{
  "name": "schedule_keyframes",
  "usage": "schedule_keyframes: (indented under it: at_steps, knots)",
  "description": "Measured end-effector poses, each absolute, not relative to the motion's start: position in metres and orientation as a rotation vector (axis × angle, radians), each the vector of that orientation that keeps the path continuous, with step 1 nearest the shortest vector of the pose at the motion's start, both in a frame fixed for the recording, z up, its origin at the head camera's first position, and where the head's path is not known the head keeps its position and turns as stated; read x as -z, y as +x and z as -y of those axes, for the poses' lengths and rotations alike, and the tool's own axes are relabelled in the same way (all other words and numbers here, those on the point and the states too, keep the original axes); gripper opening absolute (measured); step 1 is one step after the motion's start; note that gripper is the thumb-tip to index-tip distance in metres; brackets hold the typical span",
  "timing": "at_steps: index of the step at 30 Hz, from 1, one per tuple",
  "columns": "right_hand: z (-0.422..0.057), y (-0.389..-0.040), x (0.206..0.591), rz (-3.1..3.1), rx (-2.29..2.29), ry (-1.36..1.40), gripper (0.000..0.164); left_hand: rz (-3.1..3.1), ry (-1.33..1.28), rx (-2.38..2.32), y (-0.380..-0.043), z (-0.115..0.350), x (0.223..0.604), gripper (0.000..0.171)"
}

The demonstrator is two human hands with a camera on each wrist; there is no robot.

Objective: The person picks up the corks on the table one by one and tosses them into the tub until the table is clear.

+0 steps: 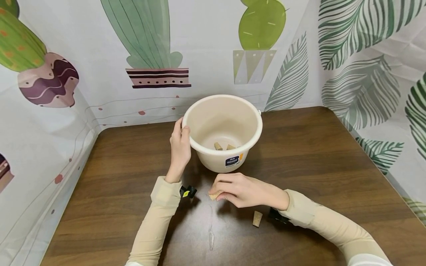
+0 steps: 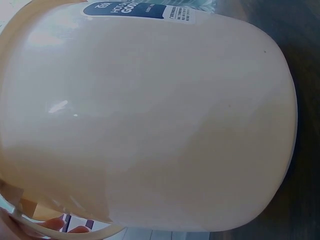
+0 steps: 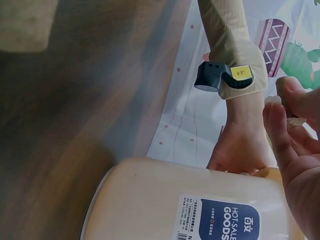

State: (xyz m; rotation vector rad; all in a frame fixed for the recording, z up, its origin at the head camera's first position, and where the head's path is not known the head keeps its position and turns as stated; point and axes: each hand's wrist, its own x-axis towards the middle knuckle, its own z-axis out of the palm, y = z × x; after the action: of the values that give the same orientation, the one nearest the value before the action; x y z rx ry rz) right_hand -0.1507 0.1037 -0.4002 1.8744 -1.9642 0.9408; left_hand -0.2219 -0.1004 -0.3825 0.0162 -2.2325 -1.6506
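A cream plastic bucket [image 1: 208, 159] with a dark blue label stands on the table. At its left side my left hand [image 1: 181, 147] grips the rim, thumb and fingers on either side of the wall; the left wrist view shows mostly the bucket's outer wall [image 2: 150, 115]. In front of the bucket, my right hand [image 1: 241, 190] pinches a tapered cork stopper [image 1: 214, 195], largely covered by the fingers. Inside the bucket lie cork stoppers [image 1: 217, 146], partly hidden by the front rim. Another cork stopper [image 1: 257, 219] lies on the table below my right wrist.
The brown wooden table [image 1: 126, 207] has a patterned cloth [image 1: 213, 44] with cactus and leaf prints hanging behind it. A thin clear strip or mark [image 1: 211, 240] shows near the front. A black wrist camera [image 1: 189, 192] sits on the left sleeve.
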Motion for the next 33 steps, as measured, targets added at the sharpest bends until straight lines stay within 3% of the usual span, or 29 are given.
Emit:
schedule_keyframes:
  at_steps: [33]
  knots:
    - [-0.1050, -0.1541, 0.3921, 1.800, -1.010, 1.798, 0.016, 2.239, 0.027, 1.658, -0.2210, 0.1013, 0.3824, 0.045]
